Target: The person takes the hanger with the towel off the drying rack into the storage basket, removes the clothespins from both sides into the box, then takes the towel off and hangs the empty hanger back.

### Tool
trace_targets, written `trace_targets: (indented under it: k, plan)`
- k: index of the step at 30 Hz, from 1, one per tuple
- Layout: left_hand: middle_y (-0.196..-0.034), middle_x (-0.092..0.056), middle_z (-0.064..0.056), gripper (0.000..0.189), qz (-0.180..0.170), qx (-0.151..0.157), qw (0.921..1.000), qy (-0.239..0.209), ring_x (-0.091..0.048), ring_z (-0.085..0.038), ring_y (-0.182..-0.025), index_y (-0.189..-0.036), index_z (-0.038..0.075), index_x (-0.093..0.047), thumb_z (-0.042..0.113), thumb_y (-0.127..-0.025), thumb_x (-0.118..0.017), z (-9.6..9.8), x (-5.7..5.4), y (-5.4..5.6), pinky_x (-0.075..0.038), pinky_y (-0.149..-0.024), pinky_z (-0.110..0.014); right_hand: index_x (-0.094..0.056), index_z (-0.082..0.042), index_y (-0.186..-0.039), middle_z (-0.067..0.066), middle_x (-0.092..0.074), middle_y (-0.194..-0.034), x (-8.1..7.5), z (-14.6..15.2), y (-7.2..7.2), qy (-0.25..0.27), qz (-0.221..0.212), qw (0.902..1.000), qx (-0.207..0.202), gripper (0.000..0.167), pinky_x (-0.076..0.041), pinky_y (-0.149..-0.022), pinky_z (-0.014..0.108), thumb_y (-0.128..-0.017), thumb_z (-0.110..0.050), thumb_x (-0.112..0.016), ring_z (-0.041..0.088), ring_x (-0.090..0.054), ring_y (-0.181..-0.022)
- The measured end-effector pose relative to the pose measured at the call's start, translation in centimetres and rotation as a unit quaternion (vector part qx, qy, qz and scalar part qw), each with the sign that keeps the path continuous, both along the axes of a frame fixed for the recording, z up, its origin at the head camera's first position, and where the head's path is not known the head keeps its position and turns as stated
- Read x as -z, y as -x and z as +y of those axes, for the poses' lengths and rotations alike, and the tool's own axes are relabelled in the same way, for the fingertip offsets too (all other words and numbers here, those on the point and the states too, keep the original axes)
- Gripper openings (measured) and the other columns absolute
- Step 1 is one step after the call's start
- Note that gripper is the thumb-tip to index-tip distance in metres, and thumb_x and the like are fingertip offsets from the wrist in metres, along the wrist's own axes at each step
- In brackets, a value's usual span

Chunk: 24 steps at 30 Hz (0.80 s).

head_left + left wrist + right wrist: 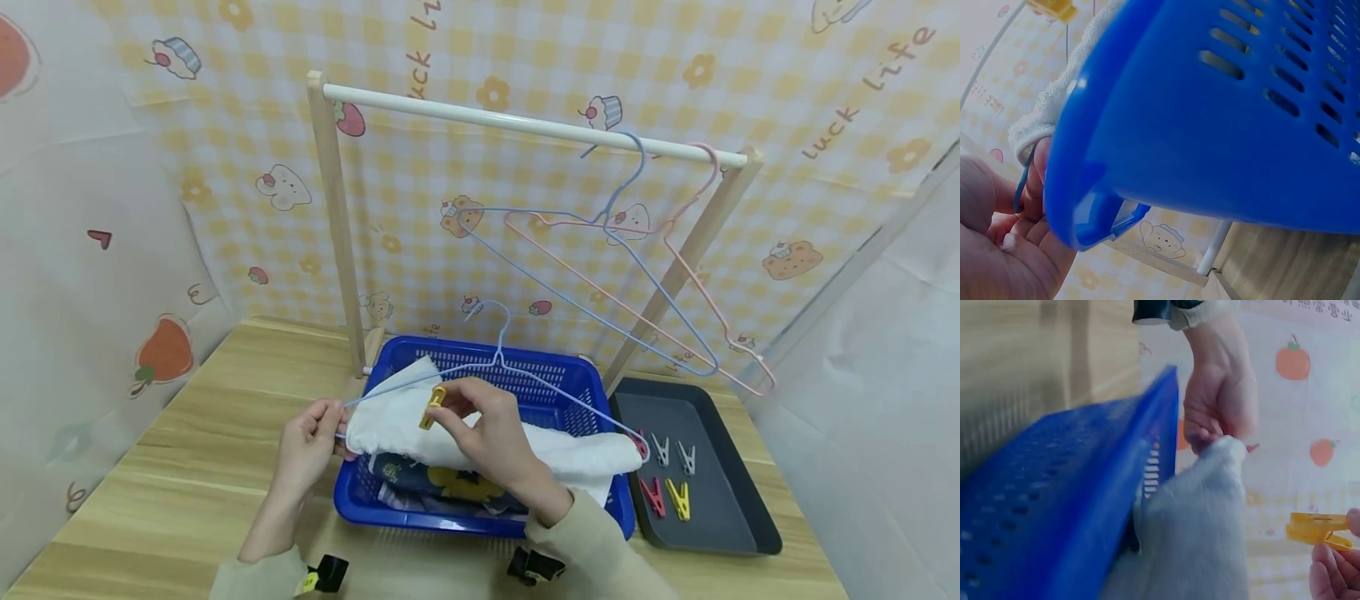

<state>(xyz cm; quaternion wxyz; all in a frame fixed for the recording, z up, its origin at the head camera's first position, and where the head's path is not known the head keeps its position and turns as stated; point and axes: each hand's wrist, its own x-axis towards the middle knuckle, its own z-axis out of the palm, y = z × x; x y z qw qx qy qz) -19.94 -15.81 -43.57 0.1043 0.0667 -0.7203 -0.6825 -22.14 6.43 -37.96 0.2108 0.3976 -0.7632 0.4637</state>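
My left hand pinches the left end of a light blue clothes hanger, at the left rim of the basket. A white towel hangs over the hanger's lower bar. Above the towel, my right hand pinches a yellow clothespin between thumb and fingers; the right wrist view shows this clothespin apart from the towel. At the hanger's right end a red clothespin sits by the towel. The blue basket stands beneath, with dark patterned cloth inside.
Behind the basket stands a rack with wooden posts and a white rod. A blue hanger and a pink hanger hang at its right. On the right, a dark grey tray holds several clothespins.
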Motion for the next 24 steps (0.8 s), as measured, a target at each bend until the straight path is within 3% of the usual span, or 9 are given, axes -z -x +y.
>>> trace_targets:
  k: [6, 17, 24]
  plan:
    - [-0.062, -0.055, 0.001, 0.028, 0.007, -0.002, 1.0000, 0.005, -0.055, -0.011, -0.048, -0.086, -0.013, -0.052, 0.008, -0.101, -0.040, 0.1, 0.0, 0.0, -0.053, -0.046, -0.024, -0.067, 0.001, -0.089, 0.007, -0.065, -0.076, -0.3, 2.4, 0.3, 0.003, -0.030, 0.9982, 0.052, 0.015, -0.054, -0.055, 0.020, -0.076, -0.001, -0.075, 0.012, -0.061, -0.061]
    - [-0.066, -0.054, 0.001, 0.027, 0.002, -0.001, 1.0000, 0.003, -0.055, -0.010, -0.050, -0.090, -0.014, -0.052, 0.007, -0.101, -0.039, 0.1, -0.1, -0.1, -0.053, -0.046, -0.023, -0.068, -0.003, -0.084, 0.000, -0.064, -0.069, -0.4, 8.0, 0.2, -0.009, 0.000, 0.9901, 0.140, 0.016, -0.052, -0.050, 0.022, -0.072, 0.000, -0.078, 0.009, -0.059, -0.056]
    - [-0.064, -0.054, 0.001, 0.031, 0.028, 0.002, 0.9996, -0.010, -0.055, -0.011, -0.048, -0.084, -0.013, -0.052, 0.011, -0.101, -0.041, 0.0, 0.5, 0.1, -0.052, -0.044, -0.023, -0.068, -0.002, -0.087, -0.001, -0.063, -0.069, -0.1, 10.0, -0.3, -0.028, -0.011, 0.9818, 0.188, 0.020, -0.052, -0.051, 0.022, -0.071, -0.001, -0.079, 0.007, -0.059, -0.058]
